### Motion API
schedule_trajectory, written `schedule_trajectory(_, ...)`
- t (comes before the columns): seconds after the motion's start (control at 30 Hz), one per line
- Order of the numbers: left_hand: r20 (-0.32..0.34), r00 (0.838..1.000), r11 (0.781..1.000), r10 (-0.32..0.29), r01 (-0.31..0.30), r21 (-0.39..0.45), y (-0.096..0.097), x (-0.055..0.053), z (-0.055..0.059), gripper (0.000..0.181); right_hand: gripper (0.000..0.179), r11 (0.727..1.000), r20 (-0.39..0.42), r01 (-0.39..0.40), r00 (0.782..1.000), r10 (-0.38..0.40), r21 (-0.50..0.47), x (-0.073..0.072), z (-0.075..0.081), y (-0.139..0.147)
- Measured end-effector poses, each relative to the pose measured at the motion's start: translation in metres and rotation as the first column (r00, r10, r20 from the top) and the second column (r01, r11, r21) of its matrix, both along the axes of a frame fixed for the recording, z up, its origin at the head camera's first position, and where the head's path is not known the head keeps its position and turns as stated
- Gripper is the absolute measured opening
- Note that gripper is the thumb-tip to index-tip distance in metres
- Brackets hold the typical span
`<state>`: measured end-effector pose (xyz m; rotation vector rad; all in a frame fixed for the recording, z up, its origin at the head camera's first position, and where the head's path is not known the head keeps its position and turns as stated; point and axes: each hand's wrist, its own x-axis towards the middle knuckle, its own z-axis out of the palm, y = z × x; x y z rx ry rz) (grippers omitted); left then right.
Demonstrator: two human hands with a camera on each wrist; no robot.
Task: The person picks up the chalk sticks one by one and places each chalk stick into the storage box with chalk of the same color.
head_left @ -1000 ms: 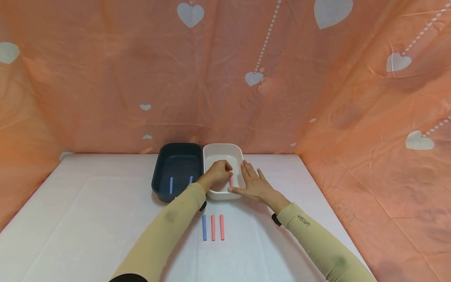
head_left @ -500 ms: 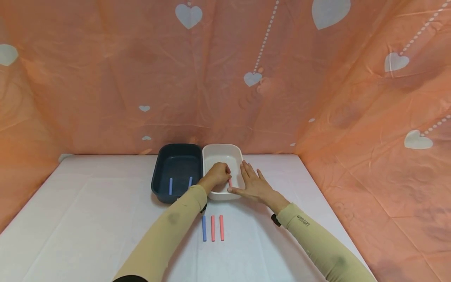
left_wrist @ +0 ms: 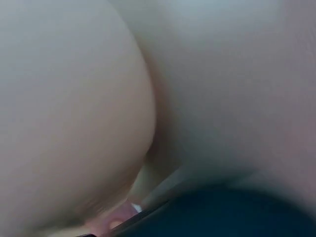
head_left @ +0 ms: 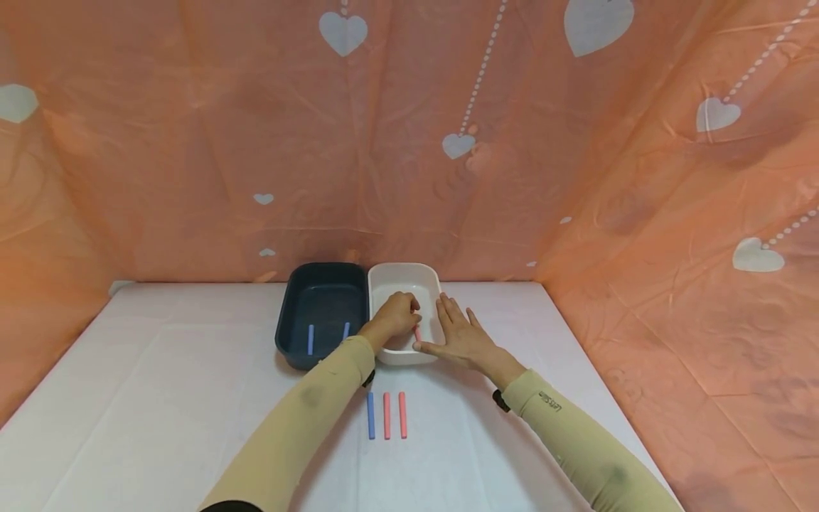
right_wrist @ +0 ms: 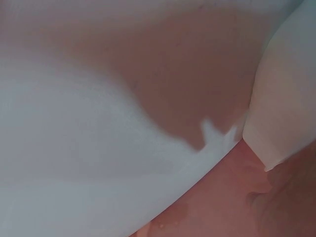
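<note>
In the head view my left hand (head_left: 393, 315) reaches into the white tray (head_left: 404, 268). Its thumb and fingers pinch a pink chalk stick (head_left: 418, 333) that slants down toward the tray floor. Whether the chalk's lower end touches the floor I cannot tell. My right hand (head_left: 466, 343) rests with fingers spread at the tray's right side, its thumb at the front rim. The left wrist view holds a blurred close part of a hand (left_wrist: 74, 108) and a dark edge. From the right wrist, the white tray wall (right_wrist: 281, 94) shows beside a shadowed white surface.
Left of the white tray stands a dark blue tray (head_left: 323, 295) with two blue chalk sticks (head_left: 311, 340) inside. On the white table (head_left: 160, 398) in front lie a blue chalk stick (head_left: 371, 415) and two pink ones (head_left: 387, 415). A patterned orange curtain (head_left: 409, 206) borders the table.
The left hand has shifted slightly within the white tray, and the pink chalk in its fingers is lower and more slanted. The right hand has stayed in place.
</note>
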<state>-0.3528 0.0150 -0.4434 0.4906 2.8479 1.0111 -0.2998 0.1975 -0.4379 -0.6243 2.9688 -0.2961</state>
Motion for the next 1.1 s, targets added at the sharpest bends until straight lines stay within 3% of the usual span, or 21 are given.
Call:
schedule_trajectory(0.23, -0.069, 0.997, 0.999, -0.022, 0.024, 0.029, -0.001, 0.004, 0.013, 0.024, 0.111, 1.0, 0.014, 0.0, 1.0, 0.0, 0.003, -0.001, 0.0, 0.0)
schedule_trajectory(0.67, -0.142, 0.988, 0.985, -0.054, 0.076, 0.154, -0.011, 0.029, 0.037, 0.024, 0.111, 1.0, 0.014, 0.001, 1.0, -0.001, -0.011, 0.002, 0.0, -0.001)
schedule_trajectory(1.1, -0.235, 0.971, 0.967, -0.042, 0.099, 0.236, -0.033, 0.07, 0.055, 0.023, 0.112, 1.0, 0.013, 0.0, 1.0, 0.0, -0.027, 0.001, -0.001, 0.0)
